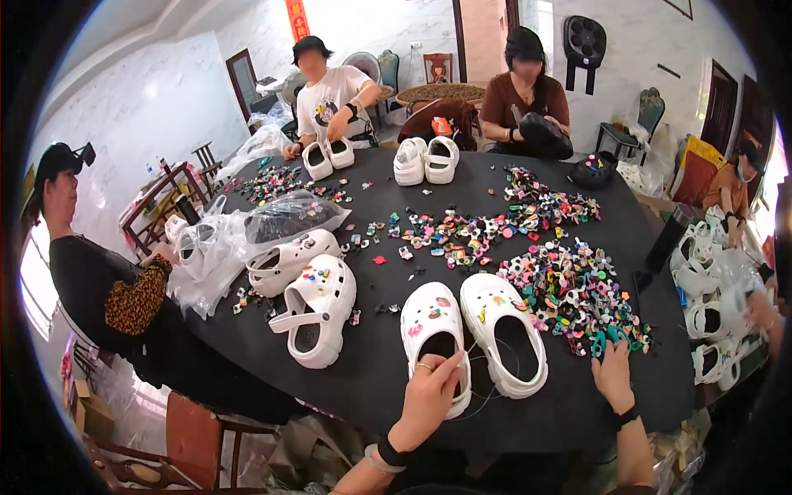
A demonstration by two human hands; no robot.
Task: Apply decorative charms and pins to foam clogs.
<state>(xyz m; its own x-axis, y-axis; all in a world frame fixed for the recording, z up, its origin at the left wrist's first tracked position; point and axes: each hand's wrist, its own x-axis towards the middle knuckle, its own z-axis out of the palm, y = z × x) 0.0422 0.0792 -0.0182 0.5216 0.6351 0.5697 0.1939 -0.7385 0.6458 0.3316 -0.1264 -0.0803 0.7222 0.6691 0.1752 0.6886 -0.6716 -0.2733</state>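
Observation:
In front of me lie two white clogs side by side, a left clog and a right clog, with small colourful charms on their toes. My left hand is closed in a pinch over the left clog's heel opening. From its fingertips a thin clear line loops across to the right clog's heel. At the near edge of the charm pile, my right hand has its fingers closed at teal looped handles that look like scissors; the blades are hidden.
A large pile of loose charms spreads at the right, with more beyond. Another white clog pair and a clear plastic bag lie left. Co-workers stand or sit around the black table; a dark cylinder stands right.

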